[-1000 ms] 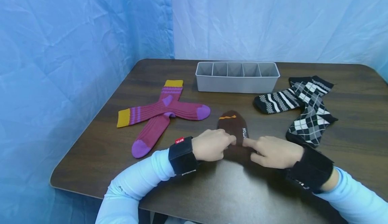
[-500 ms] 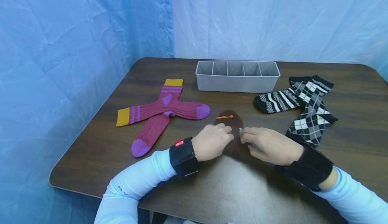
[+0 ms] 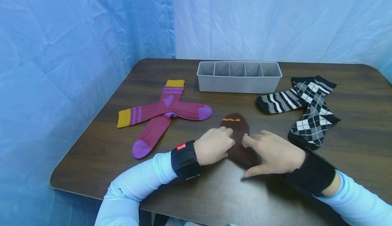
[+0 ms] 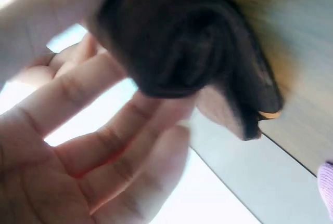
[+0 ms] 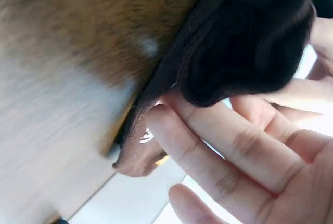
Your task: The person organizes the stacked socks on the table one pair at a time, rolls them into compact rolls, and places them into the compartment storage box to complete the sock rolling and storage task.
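Observation:
A brown sock (image 3: 240, 128) with an orange mark and white lettering lies on the table between both hands. Its near end is bunched into a roll, seen in the left wrist view as a dark folded sock (image 4: 156, 37). My left hand (image 3: 213, 146) pinches that roll from the left, thumb on one side and fingers on the other. On the right, my right hand (image 3: 274, 153) touches the sock's edge with nearly straight fingers (image 5: 208, 146), while its thumb sticks out apart from the fabric.
Two crossed maroon socks (image 3: 153, 112) with yellow cuffs and purple toes lie to the left. Black-and-white patterned socks (image 3: 313, 112) lie to the right. A grey divided box (image 3: 239, 85) stands at the back of the dark wooden table (image 3: 92, 171); blue sheets hang behind.
The right hand's fingers have spread, its thumb moving away from the sock and toward the near edge. The left hand stays at the sock's left side. Less of the lettering shows.

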Demonstrator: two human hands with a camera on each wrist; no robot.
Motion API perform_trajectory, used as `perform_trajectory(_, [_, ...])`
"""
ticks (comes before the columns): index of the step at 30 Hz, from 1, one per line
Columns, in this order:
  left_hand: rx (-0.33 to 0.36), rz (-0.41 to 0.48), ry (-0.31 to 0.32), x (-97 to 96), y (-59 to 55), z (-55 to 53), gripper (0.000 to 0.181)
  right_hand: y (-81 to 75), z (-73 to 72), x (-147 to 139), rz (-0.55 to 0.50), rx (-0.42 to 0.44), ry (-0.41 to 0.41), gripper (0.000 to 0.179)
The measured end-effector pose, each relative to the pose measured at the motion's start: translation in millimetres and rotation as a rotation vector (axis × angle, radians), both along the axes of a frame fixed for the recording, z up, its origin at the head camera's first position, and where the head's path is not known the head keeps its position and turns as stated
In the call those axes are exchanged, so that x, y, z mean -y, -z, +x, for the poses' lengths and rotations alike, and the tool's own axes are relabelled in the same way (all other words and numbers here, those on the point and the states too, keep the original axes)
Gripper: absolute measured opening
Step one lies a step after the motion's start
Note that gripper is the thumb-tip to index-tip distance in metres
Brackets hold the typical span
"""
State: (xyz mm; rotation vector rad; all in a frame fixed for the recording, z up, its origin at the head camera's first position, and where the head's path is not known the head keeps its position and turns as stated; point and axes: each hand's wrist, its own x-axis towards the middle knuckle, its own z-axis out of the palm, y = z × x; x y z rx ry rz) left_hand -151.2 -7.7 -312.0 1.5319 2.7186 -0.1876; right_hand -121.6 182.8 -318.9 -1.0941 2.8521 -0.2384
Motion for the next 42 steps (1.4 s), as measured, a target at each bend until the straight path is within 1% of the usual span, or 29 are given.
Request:
perform_trajectory(2, [0.019,0.012,-0.005,-0.8,1.1,0.6,0.024,0.1,0.6,1.9,0.008,-0.018,0.001,0.061])
perform_trajectory(4, [0.033,0.022,-0.004,-1.0,2.4,0.6,0.028,0.0,0.4,2.9,0.016,-0.029,0.002,0.058])
perform_trajectory(9, [0.036,0.041,0.007,-0.5,4.5,-1.1,0.039,-1.5,-0.1,4.8,0.033,-0.049,0.003,0.04])
perform_trajectory(11, [0.063,0.047,0.005,0.0,4.1,-2.2,0.04,-2.4,0.3,5.4,0.037,-0.037,0.006,0.034])
perform_trajectory(13, [0.109,0.047,0.002,0.5,2.7,-3.4,0.04,-4.0,0.9,5.8,0.034,-0.004,0.014,0.03])
perform_trajectory(18, [0.307,0.048,-0.01,1.0,-1.1,-6.5,0.036,-8.4,1.1,3.9,0.005,0.109,0.031,0.032])
perform_trajectory(20, [0.372,0.045,-0.021,1.0,-2.1,-7.6,0.034,-9.0,-0.4,2.0,-0.012,0.14,0.03,0.034])
perform_trajectory(22, [0.409,0.045,-0.035,0.8,-2.2,-9.2,0.032,-8.5,-2.8,-0.2,-0.02,0.153,0.029,0.034])
perform_trajectory(24, [0.427,0.053,-0.058,0.7,-2.1,-11.3,0.029,-6.3,-6.5,-2.5,-0.045,0.16,0.021,0.033])
perform_trajectory(26, [0.447,0.083,-0.081,0.6,-1.3,-14.2,0.026,-3.3,-9.8,-4.4,-0.06,0.139,0.023,0.033])
perform_trajectory(28, [0.469,0.135,-0.098,0.9,-0.1,-17.3,0.023,-0.6,-12.4,-5.8,-0.079,0.12,0.033,0.034])
perform_trajectory(30, [0.456,0.199,-0.108,1.2,0.9,-19.2,0.02,1.6,-14.1,-6.4,-0.099,0.088,0.049,0.038])
perform_trajectory(32, [0.422,0.274,-0.115,1.3,2.1,-20.2,0.017,2.6,-15.0,-6.2,-0.121,0.04,0.065,0.043])
perform_trajectory(34, [0.334,0.323,-0.108,0.9,3.9,-20.0,0.014,3.5,-15.9,-5.4,-0.154,-0.029,0.059,0.043])
perform_trajectory(36, [0.252,0.342,-0.094,0.3,5.6,-19.0,0.012,4.1,-16.5,-4.4,-0.184,-0.11,0.032,0.037])
perform_trajectory(39, [0.162,0.314,-0.064,-0.1,5.9,-17.0,0.011,4.1,-15.8,-2.6,-0.197,-0.2,-0.022,0.027])
perform_trajectory(40, [0.144,0.295,-0.057,0.3,5.3,-16.2,0.012,3.8,-15.4,-2.1,-0.191,-0.213,-0.034,0.024])
perform_trajectory(42, [0.124,0.254,-0.054,1.4,3.4,-15.0,0.017,2.4,-14.4,-1.7,-0.164,-0.212,-0.039,0.021])
